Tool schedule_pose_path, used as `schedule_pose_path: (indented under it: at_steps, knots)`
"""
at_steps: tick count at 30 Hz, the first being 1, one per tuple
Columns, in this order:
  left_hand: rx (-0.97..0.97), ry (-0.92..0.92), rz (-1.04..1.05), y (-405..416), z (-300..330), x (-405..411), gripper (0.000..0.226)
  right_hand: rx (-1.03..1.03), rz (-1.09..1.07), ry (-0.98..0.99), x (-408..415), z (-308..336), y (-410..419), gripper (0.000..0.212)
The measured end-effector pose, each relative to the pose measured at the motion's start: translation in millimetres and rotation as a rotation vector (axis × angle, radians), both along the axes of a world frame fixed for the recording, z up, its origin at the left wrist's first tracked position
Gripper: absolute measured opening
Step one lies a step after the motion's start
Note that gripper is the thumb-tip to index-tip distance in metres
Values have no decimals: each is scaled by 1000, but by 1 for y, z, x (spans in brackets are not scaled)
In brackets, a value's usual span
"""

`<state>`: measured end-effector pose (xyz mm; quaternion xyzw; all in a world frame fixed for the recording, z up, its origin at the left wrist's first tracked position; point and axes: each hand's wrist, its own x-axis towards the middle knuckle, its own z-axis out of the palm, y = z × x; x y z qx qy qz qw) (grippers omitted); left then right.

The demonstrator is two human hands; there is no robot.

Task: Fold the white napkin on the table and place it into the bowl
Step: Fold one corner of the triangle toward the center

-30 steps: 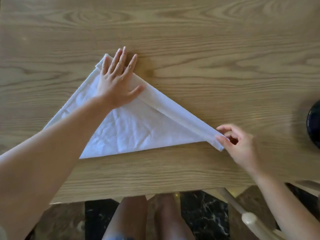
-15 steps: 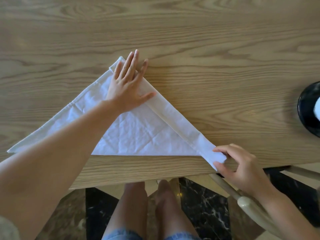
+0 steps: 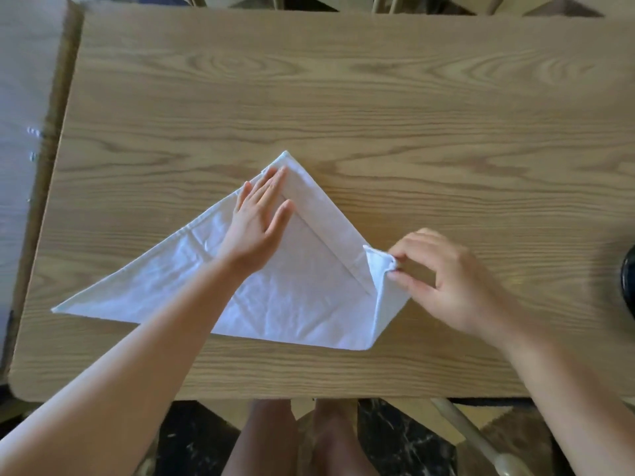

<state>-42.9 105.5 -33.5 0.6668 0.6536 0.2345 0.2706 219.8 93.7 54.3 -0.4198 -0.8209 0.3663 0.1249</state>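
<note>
The white napkin (image 3: 281, 297) lies as a wide triangle on the wooden table (image 3: 343, 97), its peak pointing away from me. My left hand (image 3: 261, 218) rests flat on it just below the peak, fingers together. My right hand (image 3: 443, 280) pinches the napkin's right corner between thumb and fingertips and holds it lifted and turned inward over the cloth. The dark bowl (image 3: 629, 283) shows only as a sliver at the right edge of the view.
The table's near edge runs just below the napkin, with my knees and a pale chair frame (image 3: 481, 441) under it. A second, pale tabletop (image 3: 24, 97) adjoins on the left. Chair backs show past the far edge.
My right hand has lifted the napkin's right corner off the table and carried it up and inward. My left hand stays pressed near the peak. The view has pulled back, showing the whole table.
</note>
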Motion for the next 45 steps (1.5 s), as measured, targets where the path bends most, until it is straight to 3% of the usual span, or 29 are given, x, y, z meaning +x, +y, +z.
schedule_pose_path:
  at_steps: [5,11,21,26,31,38,40,42,45]
  knots:
    - [0,-179,47,1,3,-4,68,-307,-106,178,-69,-18,64,11]
    - [12,-212,65,1,-1,-4,70,-339,-89,123,-119,-42,115,7]
    - [105,106,4,-2,-13,-6,74,-253,-116,-84,-137,-59,133,5]
    - [118,306,-111,-4,-17,-5,73,-178,-169,-83,-140,-60,131,11]
    - [130,382,-130,-5,-18,-3,63,-266,-192,2,-138,-63,138,9]
    - [211,449,-180,-13,-18,1,48,65,-264,-58,-140,-75,137,19]
    - [195,449,-186,-13,-17,0,53,167,-299,-87,-137,-70,130,19]
    - [164,445,-183,-12,-17,1,58,395,-316,-127,-129,-62,108,20]
    - [146,428,-182,-12,-17,3,64,584,-216,-140,-109,-53,48,31]
